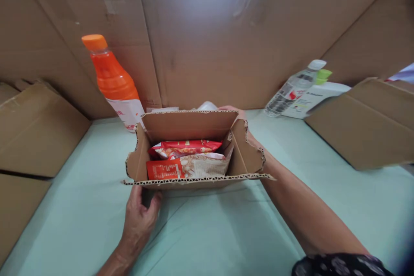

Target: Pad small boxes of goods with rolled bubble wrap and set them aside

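Observation:
An open-topped cardboard box [190, 126] stands in the middle, its flaps raised. Inside it, a red snack packet [187, 146] lies behind an orange and beige packet [203, 165]. My left hand [139, 211] grips the box at its near left corner, with thumb in front and the other fingertips hidden under the edge. My right arm reaches along the right side, and my right hand [239, 112] is at the far right corner of the box. Most of its fingers are out of sight behind the box wall.
An orange drink bottle [116, 82] stands at the back left. At the back right are a clear water bottle [293, 88] and a white bottle [318, 98]. Cardboard boxes flank both sides, one left [42, 129] and one right [365, 125], before a cardboard wall [210, 51].

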A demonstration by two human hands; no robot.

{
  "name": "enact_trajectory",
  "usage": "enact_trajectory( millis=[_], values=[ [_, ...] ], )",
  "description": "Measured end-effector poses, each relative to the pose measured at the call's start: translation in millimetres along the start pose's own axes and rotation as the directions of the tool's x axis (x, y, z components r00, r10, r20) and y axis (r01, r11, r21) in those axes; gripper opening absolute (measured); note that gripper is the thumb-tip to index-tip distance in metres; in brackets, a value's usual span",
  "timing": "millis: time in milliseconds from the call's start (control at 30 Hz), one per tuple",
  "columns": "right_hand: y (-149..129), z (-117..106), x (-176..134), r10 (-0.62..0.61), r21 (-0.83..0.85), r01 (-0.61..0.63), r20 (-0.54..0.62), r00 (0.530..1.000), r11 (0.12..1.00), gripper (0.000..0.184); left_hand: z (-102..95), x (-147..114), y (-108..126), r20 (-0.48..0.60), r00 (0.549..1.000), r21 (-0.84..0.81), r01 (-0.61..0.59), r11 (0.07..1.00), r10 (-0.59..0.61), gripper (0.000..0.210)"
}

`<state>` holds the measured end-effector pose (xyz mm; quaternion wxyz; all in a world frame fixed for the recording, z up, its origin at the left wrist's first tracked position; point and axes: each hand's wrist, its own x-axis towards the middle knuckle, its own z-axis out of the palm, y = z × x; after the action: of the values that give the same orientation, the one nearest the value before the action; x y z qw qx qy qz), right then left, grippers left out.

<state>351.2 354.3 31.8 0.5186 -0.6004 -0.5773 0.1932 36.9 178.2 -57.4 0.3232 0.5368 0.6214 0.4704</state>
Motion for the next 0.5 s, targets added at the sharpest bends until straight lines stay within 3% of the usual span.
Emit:
enact_trajectory(
  millis=[100,167,200,233,300,367,433,467,500],
  values=[
    [-6.1,-55.6,-7.5,-0.009,0.052,0.021,-0.222,0.975,0.998,0.021,-0.2,2.5,4.6,0.024,1.0,-0.017,0.0,1.0,0.0,0.041],
    [-9.8,-96.4,-31.8,0.049,0.12,-0.005,-0.37,0.928,0.993,0.021,-0.2,4.2,8.8,0.019,1.0,-0.022,-0.011,1.0,0.012,0.042],
    [-10.9,-113.8,-51.4,0.108,0.149,-0.053,-0.388,0.915,0.987,0.022,-0.3,4.8,11.2,0.016,1.0,-0.021,-0.017,1.0,0.017,0.041],
    [-11.3,-128.1,-75.3,0.182,0.161,-0.131,-0.36,0.915,0.978,0.024,-0.5,5.0,13.6,0.017,1.0,-0.018,-0.018,1.0,0.018,0.041],
    [-10.2,-147.8,-131.4,0.355,0.107,-0.34,-0.193,0.915,0.934,0.028,-1.2,4.8,18.4,0.026,1.0,-0.02,-0.011,1.0,0.012,0.041],
    [-8.9,-160.6,-186.9,0.521,-0.013,-0.521,0.04,0.852,0.853,0.033,-2.1,4.1,22.5,0.03,1.0,-0.033,-0.008,0.999,0.009,0.041],
    [-11.8,-173.5,-228.5,0.609,-0.176,-0.583,0.21,0.765,0.793,0.039,-2.5,3.7,25.0,0.029,0.999,-0.061,-0.013,0.998,0.014,0.041],
    [-15.7,-180.4,-241.5,0.613,-0.259,-0.561,0.212,0.761,0.786,0.041,-2.5,3.7,25.7,0.027,0.999,-0.083,-0.015,0.996,0.018,0.041],
    [-21.4,-186.7,-248.9,0.584,-0.338,-0.511,0.164,0.795,0.79,0.042,-2.2,3.9,26.0,0.028,0.999,-0.106,-0.017,0.994,0.02,0.041]
  ],
)
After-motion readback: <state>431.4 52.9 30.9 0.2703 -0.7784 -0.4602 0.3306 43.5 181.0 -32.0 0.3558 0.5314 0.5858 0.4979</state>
